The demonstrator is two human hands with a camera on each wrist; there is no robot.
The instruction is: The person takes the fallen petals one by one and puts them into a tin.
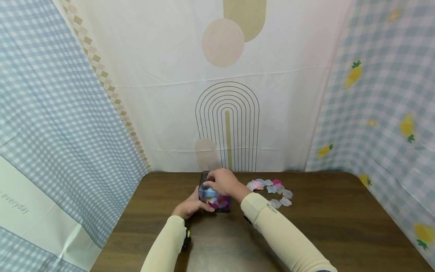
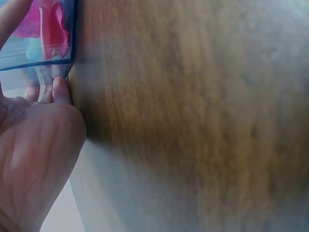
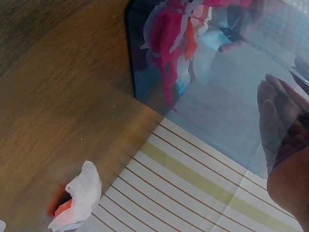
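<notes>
A clear plastic box [image 1: 223, 207] with dark edges stands toward the back of the table, with magenta, blue, white and orange artificial petals [image 3: 169, 36] inside. My left hand [image 1: 189, 206] grips it from the left, thumb across the front and fingers behind; in the left wrist view the same hand [image 2: 36, 145] wraps round its corner. From above, my right hand [image 1: 222, 182] reaches into the box's upper part with bent fingers. The right wrist view shows these fingers [image 3: 275, 108] through the clear wall, above the petals. I cannot tell whether they hold a petal.
Loose petals [image 1: 286, 193] in white, pale blue, pink and magenta lie on the brown wooden table [image 1: 323, 226] to the right of the box. A patterned white cloth [image 1: 170, 124] hangs behind the table, with checked cloths on both sides.
</notes>
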